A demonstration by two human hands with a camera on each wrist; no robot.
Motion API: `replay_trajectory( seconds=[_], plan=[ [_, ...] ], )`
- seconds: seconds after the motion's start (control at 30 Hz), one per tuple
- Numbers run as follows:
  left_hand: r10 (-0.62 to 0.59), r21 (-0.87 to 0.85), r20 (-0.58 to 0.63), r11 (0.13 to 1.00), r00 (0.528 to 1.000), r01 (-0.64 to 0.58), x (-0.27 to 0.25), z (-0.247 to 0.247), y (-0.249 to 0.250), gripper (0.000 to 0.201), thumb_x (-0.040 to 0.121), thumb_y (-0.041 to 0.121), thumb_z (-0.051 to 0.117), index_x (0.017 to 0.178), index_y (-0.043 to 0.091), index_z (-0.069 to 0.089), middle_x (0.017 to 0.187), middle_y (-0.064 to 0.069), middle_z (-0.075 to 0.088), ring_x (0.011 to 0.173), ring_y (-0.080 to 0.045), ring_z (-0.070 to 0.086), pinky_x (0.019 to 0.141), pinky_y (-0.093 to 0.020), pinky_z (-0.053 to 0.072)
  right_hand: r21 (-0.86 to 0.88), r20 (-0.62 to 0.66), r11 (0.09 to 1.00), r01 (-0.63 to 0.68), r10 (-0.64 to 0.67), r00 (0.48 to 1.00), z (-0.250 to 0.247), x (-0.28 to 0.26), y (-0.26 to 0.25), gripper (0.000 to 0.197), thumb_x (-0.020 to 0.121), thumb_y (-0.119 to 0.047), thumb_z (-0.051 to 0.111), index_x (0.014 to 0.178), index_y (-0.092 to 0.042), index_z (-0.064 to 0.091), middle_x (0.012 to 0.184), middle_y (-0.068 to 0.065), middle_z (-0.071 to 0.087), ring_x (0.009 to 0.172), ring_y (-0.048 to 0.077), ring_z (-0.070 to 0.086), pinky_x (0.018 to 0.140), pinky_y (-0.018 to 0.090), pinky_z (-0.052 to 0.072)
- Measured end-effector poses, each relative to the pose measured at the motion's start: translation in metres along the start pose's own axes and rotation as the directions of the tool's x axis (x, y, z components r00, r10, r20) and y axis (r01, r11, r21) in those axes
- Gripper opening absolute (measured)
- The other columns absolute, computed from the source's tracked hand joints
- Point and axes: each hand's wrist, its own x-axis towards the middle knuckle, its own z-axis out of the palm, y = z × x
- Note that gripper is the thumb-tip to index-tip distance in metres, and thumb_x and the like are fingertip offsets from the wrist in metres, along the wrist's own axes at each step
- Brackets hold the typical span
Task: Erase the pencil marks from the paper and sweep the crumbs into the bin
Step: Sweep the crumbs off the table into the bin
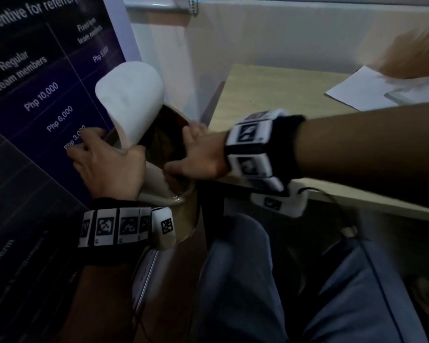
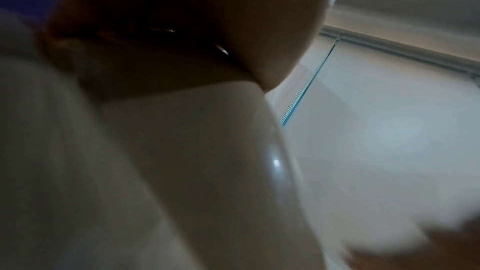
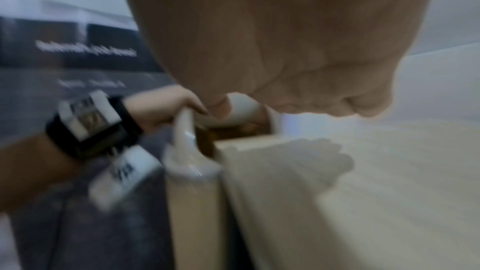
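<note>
A beige bin (image 1: pixel 183 219) stands against the left corner of the light wooden table (image 1: pixel 270 95). Its white curved lid (image 1: pixel 129 102) is tipped up. My left hand (image 1: pixel 109 159) grips the lid's lower edge beside the rim. In the left wrist view only the lid's cream plastic (image 2: pixel 194 151) and my left hand (image 2: pixel 207 28) show. My right hand (image 1: pixel 196 157) lies at the table corner, fingers reaching over the dark bin opening and holding nothing. The right wrist view shows the bin (image 3: pixel 192 202), my left hand (image 3: pixel 166 108) and the table (image 3: pixel 363 192), all blurred. A white paper (image 1: pixel 357 90) lies far right; crumbs are not visible.
A purple poster board (image 1: pixel 35 70) leans close behind the bin on the left. A white partition (image 1: pixel 282 33) backs the table. A blurred brown shape (image 1: pixel 406 50) hangs over the paper's far end. My knees in blue trousers (image 1: pixel 258 280) sit under the table's edge.
</note>
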Motion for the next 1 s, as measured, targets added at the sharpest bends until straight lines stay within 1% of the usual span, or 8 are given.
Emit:
replay_trajectory(
  seconds=[0.13,0.23,0.33,0.53,0.77,0.83,0.9,1.0],
  plan=[
    [-0.006,-0.010,-0.030,1.000,1.000,0.006,-0.001,0.004,-0.002,0.065,0.070,0.033,0.074,0.127,0.020,0.044,0.142,-0.015,0.039,0.128,-0.038,0.044,0.102,-0.046,0.037,-0.247,-0.003,0.951,-0.186,0.191,0.982,-0.026,-0.059,0.066,0.081,0.103,-0.057,0.021,0.157,0.000,0.002,0.162,0.025,-0.012,0.151,0.038,-0.012,0.122,0.043,-0.001],
    [-0.010,0.002,-0.065,1.000,0.998,0.010,0.000,0.007,-0.004,0.066,0.067,0.034,0.073,0.126,0.021,0.046,0.140,-0.016,0.042,0.124,-0.041,0.048,0.102,-0.049,0.040,-0.274,0.085,0.895,-0.352,0.387,0.918,-0.028,-0.110,0.115,0.105,0.086,-0.079,0.013,0.156,-0.005,-0.013,0.162,0.017,-0.020,0.152,0.029,-0.014,0.122,0.040,-0.002],
    [-0.003,0.006,-0.074,1.000,0.997,0.003,-0.001,0.009,-0.003,0.066,0.066,0.033,0.071,0.125,0.019,0.046,0.139,-0.017,0.042,0.123,-0.042,0.049,0.102,-0.049,0.041,-0.227,0.160,0.891,-0.393,0.433,0.887,-0.010,-0.123,0.131,0.124,0.070,-0.091,0.014,0.155,-0.007,-0.018,0.162,0.012,-0.025,0.152,0.027,-0.013,0.123,0.041,0.001],
    [0.019,0.008,-0.026,1.000,0.999,-0.019,-0.005,0.004,-0.001,0.068,0.070,0.035,0.072,0.129,0.017,0.044,0.143,-0.019,0.038,0.127,-0.043,0.045,0.104,-0.050,0.039,-0.156,-0.042,0.968,-0.196,0.191,0.981,0.032,-0.079,0.075,0.118,0.080,-0.086,0.035,0.157,-0.009,-0.012,0.164,0.012,-0.020,0.152,0.027,-0.013,0.124,0.043,0.001],
    [-0.010,-0.006,-0.007,1.000,1.000,0.010,-0.004,0.004,-0.003,0.067,0.073,0.035,0.074,0.130,0.018,0.044,0.143,-0.019,0.039,0.128,-0.042,0.045,0.106,-0.048,0.038,-0.189,0.019,0.966,0.176,-0.175,0.984,0.005,-0.053,0.031,0.100,0.093,-0.071,0.036,0.158,-0.011,-0.010,0.164,0.007,-0.020,0.152,0.019,-0.013,0.124,0.036,-0.001],
    [-0.028,0.010,-0.030,1.000,0.999,0.028,-0.003,0.007,-0.004,0.067,0.071,0.035,0.075,0.129,0.019,0.045,0.142,-0.019,0.041,0.126,-0.044,0.047,0.105,-0.049,0.039,-0.184,-0.006,0.976,0.117,-0.120,0.993,-0.008,-0.064,0.046,0.097,0.094,-0.070,0.034,0.157,-0.010,-0.011,0.164,0.007,-0.021,0.152,0.019,-0.013,0.123,0.033,-0.001],
    [-0.049,0.023,-0.070,0.998,0.996,0.051,-0.002,0.010,-0.003,0.067,0.068,0.036,0.077,0.127,0.021,0.047,0.140,-0.017,0.043,0.124,-0.044,0.050,0.102,-0.051,0.042,-0.189,-0.020,0.981,-0.042,0.039,0.999,-0.018,-0.076,0.075,0.099,0.092,-0.074,0.028,0.157,-0.010,-0.012,0.163,0.008,-0.022,0.152,0.022,-0.012,0.121,0.034,-0.001],
    [-0.065,0.024,-0.099,0.997,0.993,0.068,0.000,0.013,-0.002,0.068,0.065,0.037,0.076,0.125,0.023,0.048,0.139,-0.016,0.045,0.122,-0.044,0.051,0.099,-0.054,0.044,-0.240,-0.016,0.928,-0.284,0.289,0.957,-0.030,-0.082,0.122,0.108,0.084,-0.083,0.015,0.156,-0.008,-0.015,0.162,0.012,-0.023,0.152,0.026,-0.012,0.124,0.042,0.001]
  ],
)
